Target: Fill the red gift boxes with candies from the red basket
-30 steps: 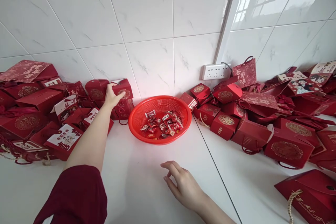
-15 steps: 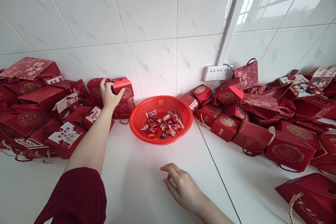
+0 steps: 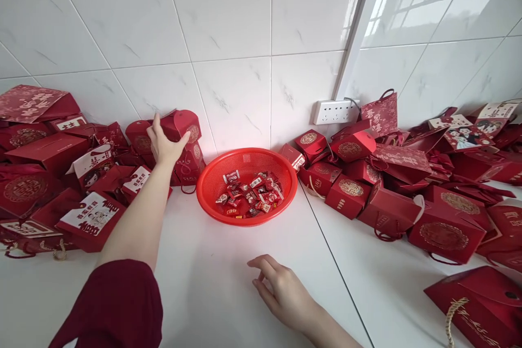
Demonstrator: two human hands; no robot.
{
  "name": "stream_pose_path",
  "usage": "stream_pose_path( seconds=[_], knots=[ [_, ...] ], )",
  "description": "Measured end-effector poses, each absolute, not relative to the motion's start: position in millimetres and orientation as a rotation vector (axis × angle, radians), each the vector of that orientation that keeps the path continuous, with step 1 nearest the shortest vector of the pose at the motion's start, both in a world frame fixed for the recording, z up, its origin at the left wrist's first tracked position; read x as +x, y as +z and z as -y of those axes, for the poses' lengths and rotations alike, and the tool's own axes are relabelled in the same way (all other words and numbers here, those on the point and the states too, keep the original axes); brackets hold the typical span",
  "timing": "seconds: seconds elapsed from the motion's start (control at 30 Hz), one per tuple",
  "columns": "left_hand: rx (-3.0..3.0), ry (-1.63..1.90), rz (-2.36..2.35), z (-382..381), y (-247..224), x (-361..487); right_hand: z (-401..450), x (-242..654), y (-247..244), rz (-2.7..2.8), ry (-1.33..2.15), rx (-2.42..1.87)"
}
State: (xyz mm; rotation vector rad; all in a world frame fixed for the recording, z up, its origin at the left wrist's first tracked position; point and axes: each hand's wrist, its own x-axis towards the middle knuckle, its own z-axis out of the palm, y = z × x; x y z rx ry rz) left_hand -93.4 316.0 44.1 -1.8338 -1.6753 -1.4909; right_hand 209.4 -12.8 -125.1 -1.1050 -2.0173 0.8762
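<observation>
My left hand (image 3: pixel 165 144) reaches to the left pile with thumb and fingers spread around a small red gift box (image 3: pixel 182 122) with a round gold emblem. This box sits tilted on top of another red box by the wall; the fingers' far side is partly hidden. My right hand (image 3: pixel 285 293) holds nothing, its fingers loosely bent and apart over the white tabletop (image 3: pixel 220 283). Between and beyond the hands is a red plastic basket (image 3: pixel 204 196) with wrapped candies (image 3: pixel 248 193) at its bottom.
Stacked red gift boxes (image 3: pixel 44 147) lie at the left, and another heap (image 3: pixel 444 228) spreads along the right. A larger box with a rope handle (image 3: pixel 481 304) stands at the near right. A power strip (image 3: pixel 335 112) is fixed to the tiled wall (image 3: pixel 232 11).
My left hand and the small gift box have shifted slightly, and the box now tilts more. My right hand has stayed nearly still. The view has moved a little.
</observation>
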Motion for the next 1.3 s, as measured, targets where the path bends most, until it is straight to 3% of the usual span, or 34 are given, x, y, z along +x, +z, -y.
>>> stream_pose_path(
  seconds=[0.3, 0.5, 0.77, 1.03, 1.2, 1.3],
  knots=[
    [-1.558, -1.362, 1.872, -328, 11, -74, 11, 207, -126, 2.04, 0.858, -1.113],
    [-1.57, -1.501, 1.849, -346, 18, -77, 9, 209, -123, 2.079, 0.811, -1.115],
    [-1.613, -1.276, 2.009, -331, 26, -77, 7, 212, -122, 2.143, 0.692, -1.102],
    [-1.86, -1.301, 1.793, -233, 8, -36, 13, 267, -73, 1.869, 0.144, -1.311],
    [-2.09, -1.259, 1.537, -134, -28, -5, 54, 352, -60, 1.069, -0.451, -1.866],
    [-2.263, -1.22, 1.357, -87, -61, 15, 89, 404, -75, 0.644, -0.53, -2.148]
  ],
)
